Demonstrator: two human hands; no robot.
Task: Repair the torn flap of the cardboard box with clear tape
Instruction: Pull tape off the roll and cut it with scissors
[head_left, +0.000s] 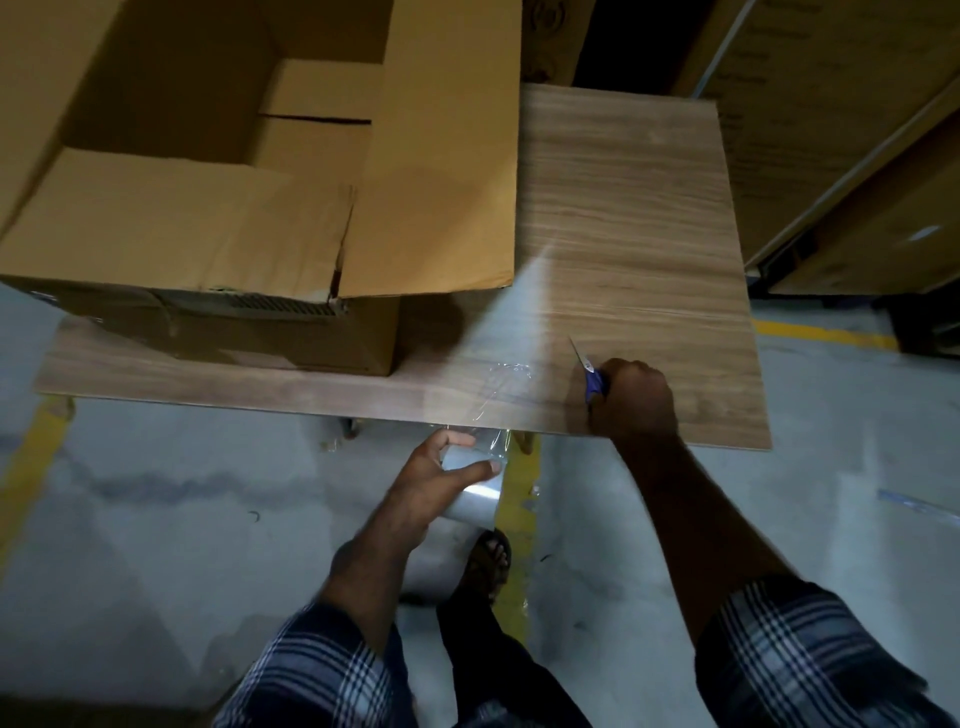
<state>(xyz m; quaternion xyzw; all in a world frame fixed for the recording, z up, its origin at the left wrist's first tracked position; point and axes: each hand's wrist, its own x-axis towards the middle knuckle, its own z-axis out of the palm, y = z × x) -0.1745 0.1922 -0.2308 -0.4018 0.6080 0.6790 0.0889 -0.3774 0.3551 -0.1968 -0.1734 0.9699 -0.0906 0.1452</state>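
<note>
Browns, greys and one spot of blue

The cardboard box was a yellowish tan, darker brown on its shaded near wall, and its torn flap was the same tan. The table showed a light brown wood grain with fine streaks running left to right. The scissors had blue handles and pale silvery blades. The tape roll was clear with a whitish sheen, like the strip lying on the table's near edge. The floor was mottled grey, crossed by yellow painted lines. Both sleeves were checked in dark blue and white. The stacked cartons at far right were dull brown.
</note>
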